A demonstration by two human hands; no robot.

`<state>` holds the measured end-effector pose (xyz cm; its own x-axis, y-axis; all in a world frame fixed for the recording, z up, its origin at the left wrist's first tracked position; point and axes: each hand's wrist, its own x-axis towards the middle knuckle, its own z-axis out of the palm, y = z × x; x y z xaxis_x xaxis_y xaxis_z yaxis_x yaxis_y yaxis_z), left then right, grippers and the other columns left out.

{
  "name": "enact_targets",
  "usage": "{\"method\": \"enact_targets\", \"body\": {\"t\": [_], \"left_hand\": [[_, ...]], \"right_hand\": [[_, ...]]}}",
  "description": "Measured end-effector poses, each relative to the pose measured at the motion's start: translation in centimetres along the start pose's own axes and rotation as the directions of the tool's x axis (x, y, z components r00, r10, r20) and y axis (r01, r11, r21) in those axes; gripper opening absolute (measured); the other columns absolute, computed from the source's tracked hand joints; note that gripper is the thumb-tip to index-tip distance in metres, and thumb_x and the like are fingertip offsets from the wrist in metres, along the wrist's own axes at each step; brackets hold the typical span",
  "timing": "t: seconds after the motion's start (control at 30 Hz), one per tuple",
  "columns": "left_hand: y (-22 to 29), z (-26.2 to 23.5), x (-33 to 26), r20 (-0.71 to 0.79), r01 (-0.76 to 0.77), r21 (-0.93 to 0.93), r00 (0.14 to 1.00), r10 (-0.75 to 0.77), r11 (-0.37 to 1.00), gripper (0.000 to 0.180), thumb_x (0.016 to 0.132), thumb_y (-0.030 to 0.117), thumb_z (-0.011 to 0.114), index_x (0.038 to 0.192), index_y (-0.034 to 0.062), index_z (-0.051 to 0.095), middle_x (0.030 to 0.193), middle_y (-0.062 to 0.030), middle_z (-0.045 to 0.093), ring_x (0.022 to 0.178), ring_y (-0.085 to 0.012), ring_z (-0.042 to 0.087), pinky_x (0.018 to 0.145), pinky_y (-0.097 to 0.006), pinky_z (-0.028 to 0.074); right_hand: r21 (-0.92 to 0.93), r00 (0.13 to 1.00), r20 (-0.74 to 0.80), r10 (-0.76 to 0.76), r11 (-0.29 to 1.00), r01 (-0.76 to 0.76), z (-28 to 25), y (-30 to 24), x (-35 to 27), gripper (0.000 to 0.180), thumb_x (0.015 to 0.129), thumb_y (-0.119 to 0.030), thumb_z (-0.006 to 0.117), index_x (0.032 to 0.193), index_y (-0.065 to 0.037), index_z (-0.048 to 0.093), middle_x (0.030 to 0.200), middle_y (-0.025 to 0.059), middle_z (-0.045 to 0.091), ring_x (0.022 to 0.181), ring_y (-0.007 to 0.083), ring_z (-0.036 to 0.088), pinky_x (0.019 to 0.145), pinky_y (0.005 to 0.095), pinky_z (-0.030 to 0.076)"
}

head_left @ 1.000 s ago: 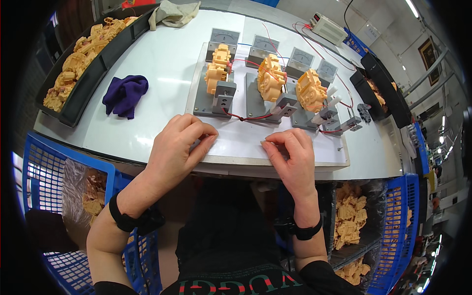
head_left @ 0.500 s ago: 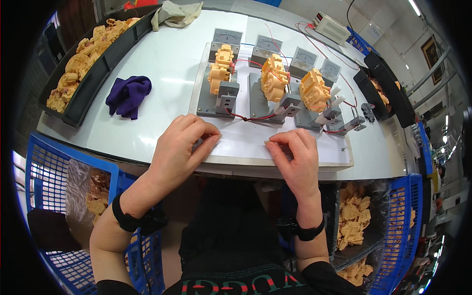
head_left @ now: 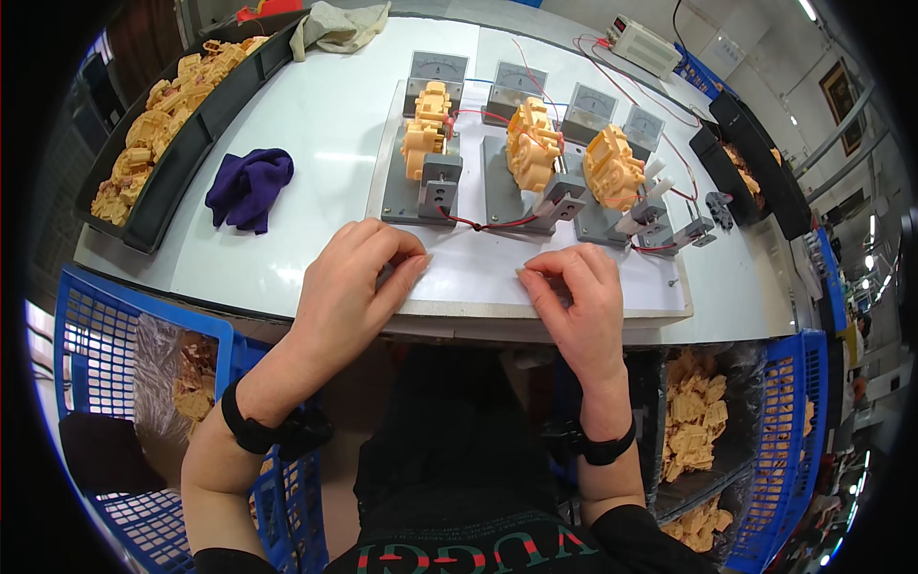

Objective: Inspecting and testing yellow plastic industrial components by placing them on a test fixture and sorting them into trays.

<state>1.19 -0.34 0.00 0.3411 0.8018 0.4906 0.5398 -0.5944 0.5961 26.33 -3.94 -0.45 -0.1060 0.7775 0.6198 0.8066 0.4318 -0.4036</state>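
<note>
My left hand (head_left: 352, 277) rests at the front edge of a white board (head_left: 449, 287), its fingers curled and thumb tip against the index finger, with nothing visible in them. Likewise, my right hand (head_left: 580, 297) lies farther right on the same edge, closed in a loose pinch and holding nothing that shows. Beyond the hands, three yellow plastic gearbox-like assemblies sit on grey test fixtures: one on the left (head_left: 426, 134), one in the middle (head_left: 532, 143) and one on the right (head_left: 613, 170). Neither hand touches them. Red and black wires (head_left: 478, 227) link the fixtures.
Several analog meters (head_left: 438, 69) stand behind the fixtures. Left lie a purple cloth (head_left: 251, 189) and a black bin (head_left: 153, 206) of yellow parts. A power supply (head_left: 645, 48) is at the back. Blue crates, left (head_left: 225, 354) and right (head_left: 779, 440), flank me below the table.
The view has shifted slightly. Both hands keep nearly the same place and pose, and the assemblies stay on their fixtures.
</note>
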Motion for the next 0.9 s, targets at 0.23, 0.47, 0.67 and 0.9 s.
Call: {"method": "enact_targets", "body": {"t": [0.23, 0.47, 0.67, 0.9], "left_hand": [[0.23, 0.10, 0.14, -0.001, 0.059, -0.032, 0.998, -0.059, 0.998, 0.009, 0.090, 0.009, 0.070, 0.093, 0.0019, 0.067, 0.084, -0.0090, 0.061, 0.076, -0.0229, 0.056, 0.068, -0.033, 0.046], [0.22, 0.26, -0.08, -0.015, 0.048, -0.001, 0.999, -0.048, 0.999, 0.007, 0.090, 0.009, 0.070, 0.093, 0.0026, 0.067, 0.084, -0.0079, 0.061, 0.077, -0.0220, 0.056, 0.069, -0.032, 0.046], [0.32, 0.27, -0.06, -0.022, 0.030, 0.000, 0.999, -0.030, 1.000, 0.007, 0.090, 0.008, 0.070, 0.093, 0.0026, 0.068, 0.085, -0.0074, 0.062, 0.078, -0.0217, 0.056, 0.068, -0.032, 0.046], [0.48, 0.25, -0.07, -0.021, 0.035, 0.003, 0.999, -0.035, 0.999, 0.006, 0.089, 0.006, 0.070, 0.093, 0.0027, 0.068, 0.085, -0.0067, 0.062, 0.078, -0.0206, 0.055, 0.068, -0.031, 0.046]], "right_hand": [[0.006, 1.000, 0.026, -0.008, 1.000, 0.008, -0.23, -0.08, 0.05, 0.010, 0.084, -0.008, 0.078, 0.089, -0.005, 0.069, 0.086, 0.0049, 0.061, 0.080, 0.0211, 0.058, 0.071, 0.0326, 0.047], [-0.011, 0.999, 0.028, -0.017, 1.000, 0.017, -0.34, -0.15, 0.07, 0.010, 0.084, -0.008, 0.078, 0.089, -0.006, 0.069, 0.086, 0.0047, 0.062, 0.081, 0.0214, 0.058, 0.073, 0.0330, 0.046], [-0.011, 1.000, -0.002, -0.020, 1.000, 0.020, -0.18, 0.01, 0.07, 0.012, 0.083, -0.013, 0.079, 0.088, -0.008, 0.069, 0.082, 0.0020, 0.061, 0.080, 0.0210, 0.058, 0.075, 0.0342, 0.043], [-0.003, 1.000, 0.001, 0.000, 1.000, 0.000, -0.16, 0.03, 0.00, 0.014, 0.082, -0.017, 0.080, 0.088, -0.010, 0.069, 0.081, 0.0000, 0.061, 0.080, 0.0205, 0.057, 0.076, 0.0353, 0.040]]}}
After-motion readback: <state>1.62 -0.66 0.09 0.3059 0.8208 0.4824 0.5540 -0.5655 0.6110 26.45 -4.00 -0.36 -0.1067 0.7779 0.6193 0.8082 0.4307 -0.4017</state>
